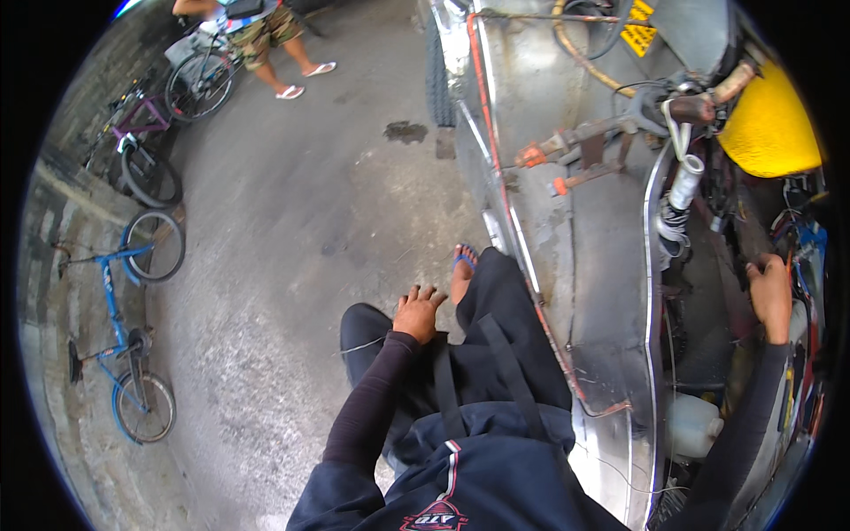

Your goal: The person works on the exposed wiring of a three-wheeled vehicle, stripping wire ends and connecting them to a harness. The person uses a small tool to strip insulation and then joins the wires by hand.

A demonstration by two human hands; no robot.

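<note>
My left hand [419, 314] rests by my left knee, above the concrete floor. Its fingers are spread, and nothing is in them. On the far right, my right hand [770, 296] reaches into a cluttered storage space beside a metal vehicle body [611, 327]. The fingers of that hand are curled at a dark item whose kind I cannot make out. Close by hang a silver cylinder [686, 183] and a loop of black-and-white cord [673, 232]. A whitish plastic jug [693, 427] lies lower in the space, near my right forearm.
A yellow rounded object [772, 119] sits above the clutter. An orange-tipped metal bracket [580, 150] and a red-painted bar [485, 97] are on the metal body. Along the left wall stand a blue bicycle [111, 305] and a purple one [146, 124]. A person in sandals [266, 40] stands far back.
</note>
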